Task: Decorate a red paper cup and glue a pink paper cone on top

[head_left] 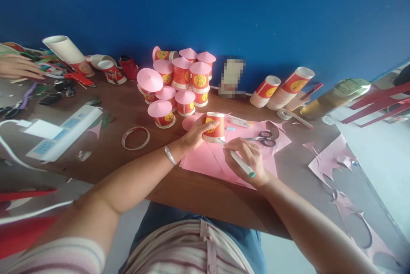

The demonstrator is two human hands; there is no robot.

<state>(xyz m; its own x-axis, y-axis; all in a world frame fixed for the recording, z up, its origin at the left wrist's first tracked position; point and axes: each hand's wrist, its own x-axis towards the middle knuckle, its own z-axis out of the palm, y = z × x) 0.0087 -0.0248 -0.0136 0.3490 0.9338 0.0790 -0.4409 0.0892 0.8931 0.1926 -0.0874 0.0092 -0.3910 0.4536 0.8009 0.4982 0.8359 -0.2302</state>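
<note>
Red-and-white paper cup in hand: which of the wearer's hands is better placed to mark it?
Likely the right hand: it holds the white, green-ended pen, tip close to the cup; the left hand grips the cup.

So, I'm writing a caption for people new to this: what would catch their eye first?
Probably the cluster of red paper cups with pink cone tops, left of center before the blue wall. Next, at center, the left hand holds another paper cup above pink paper, while the right hand holds a white pen near its lower edge.
</note>
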